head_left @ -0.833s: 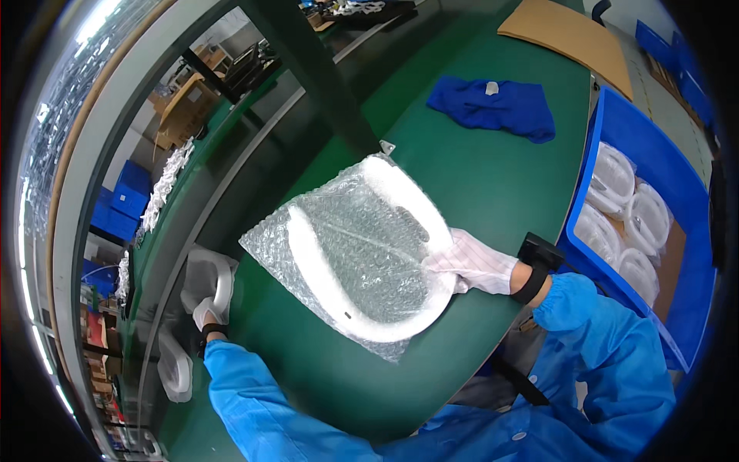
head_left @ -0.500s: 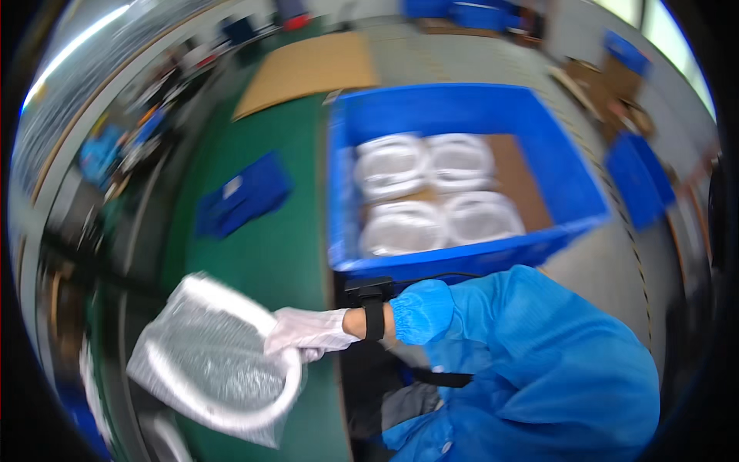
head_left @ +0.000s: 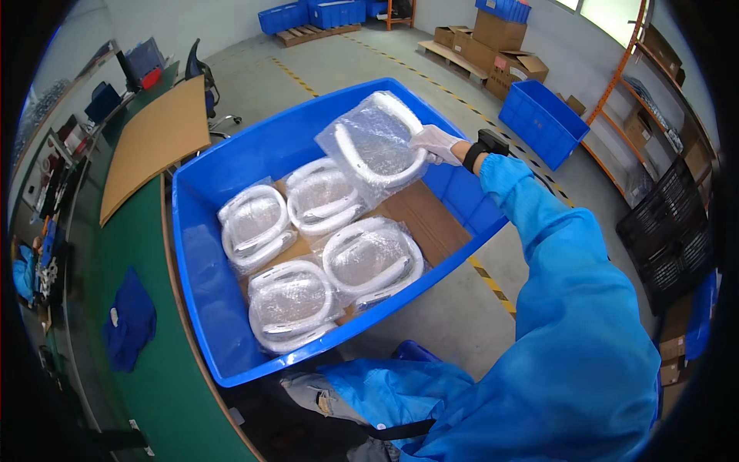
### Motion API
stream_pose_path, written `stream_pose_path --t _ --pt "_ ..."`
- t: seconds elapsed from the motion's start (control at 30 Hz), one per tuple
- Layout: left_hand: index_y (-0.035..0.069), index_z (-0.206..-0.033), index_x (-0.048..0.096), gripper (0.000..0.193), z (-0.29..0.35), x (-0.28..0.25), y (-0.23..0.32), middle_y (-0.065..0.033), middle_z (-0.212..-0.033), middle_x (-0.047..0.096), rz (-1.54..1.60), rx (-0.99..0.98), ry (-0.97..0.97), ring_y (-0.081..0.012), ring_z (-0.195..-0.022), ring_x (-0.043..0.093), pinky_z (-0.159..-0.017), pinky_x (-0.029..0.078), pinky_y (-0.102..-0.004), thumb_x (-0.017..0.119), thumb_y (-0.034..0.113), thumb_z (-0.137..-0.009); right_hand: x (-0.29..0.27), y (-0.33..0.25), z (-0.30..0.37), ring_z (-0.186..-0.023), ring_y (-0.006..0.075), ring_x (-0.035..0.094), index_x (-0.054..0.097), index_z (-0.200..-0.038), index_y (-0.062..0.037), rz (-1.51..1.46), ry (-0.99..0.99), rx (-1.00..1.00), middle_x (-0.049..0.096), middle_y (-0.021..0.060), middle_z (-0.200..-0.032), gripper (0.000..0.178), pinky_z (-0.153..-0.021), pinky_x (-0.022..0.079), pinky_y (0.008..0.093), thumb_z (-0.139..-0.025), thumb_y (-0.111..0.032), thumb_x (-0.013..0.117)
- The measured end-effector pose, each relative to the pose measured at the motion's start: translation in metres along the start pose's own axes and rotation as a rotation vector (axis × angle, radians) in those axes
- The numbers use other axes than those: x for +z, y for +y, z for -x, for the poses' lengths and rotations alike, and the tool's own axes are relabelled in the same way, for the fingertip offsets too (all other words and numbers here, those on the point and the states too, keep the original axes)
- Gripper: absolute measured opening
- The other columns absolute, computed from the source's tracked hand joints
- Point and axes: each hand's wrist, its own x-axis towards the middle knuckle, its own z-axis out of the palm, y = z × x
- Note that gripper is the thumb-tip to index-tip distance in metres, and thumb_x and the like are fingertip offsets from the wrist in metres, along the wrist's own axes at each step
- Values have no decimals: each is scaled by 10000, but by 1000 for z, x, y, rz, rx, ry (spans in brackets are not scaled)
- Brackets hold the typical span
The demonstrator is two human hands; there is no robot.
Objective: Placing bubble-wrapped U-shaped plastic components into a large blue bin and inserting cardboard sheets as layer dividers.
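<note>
My right hand [head_left: 439, 145], in a white glove, grips the edge of a white oval ring in a clear bubble-wrap bag [head_left: 377, 142]. The ring hangs tilted over the far right part of a big blue bin [head_left: 206, 339], above its brown cardboard sheet [head_left: 431, 219]. Several similar bagged white rings lie in stacks in the bin, among them a front-left one [head_left: 292, 299] and a front-right one [head_left: 372, 258]. The held bag slightly overlaps the back stack [head_left: 323, 196] in view; whether they touch I cannot tell. My left hand is out of view.
A green-topped bench [head_left: 146, 408] runs along the left, bearing a blue cloth [head_left: 131, 323] and a large cardboard sheet [head_left: 158, 142]. Behind it stands an office chair [head_left: 202, 81]. To the right are another blue bin [head_left: 543, 123], cardboard boxes [head_left: 496, 38] and an orange-framed rack [head_left: 616, 100].
My right hand has carried the bagged ring from over the green bench to above the right part of the blue bin. The view has turned to the right.
</note>
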Motion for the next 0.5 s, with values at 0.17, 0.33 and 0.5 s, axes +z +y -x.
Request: stream_pose_path --t 0.17,0.33,0.5 --pt "52 -960 672 198 -6 12 12 -143 -913 669 -46 -9 -3 -298 -853 651 -777 514 -394 591 190 -844 -5 62 -76 -461 216 599 650 -797 56 393 124 137 604 128 -604 291 -391 448 341 -885 -197 536" --pt "43 -975 663 197 -6 16 19 -143 -929 665 -71 -31 -10 -291 -862 647 -788 510 -388 586 171 -847 -3 123 -133 -503 281 644 664 -783 67 533 59 211 660 181 -662 381 -426 496 394 -909 -258 510" --pt "35 -991 653 198 -6 16 21 -144 -945 660 -105 -62 -10 -284 -871 644 -799 507 -382 581 152 -849 15 165 -159 -531 287 649 691 -819 34 427 68 371 661 182 -673 405 -447 496 421 -892 -321 509"
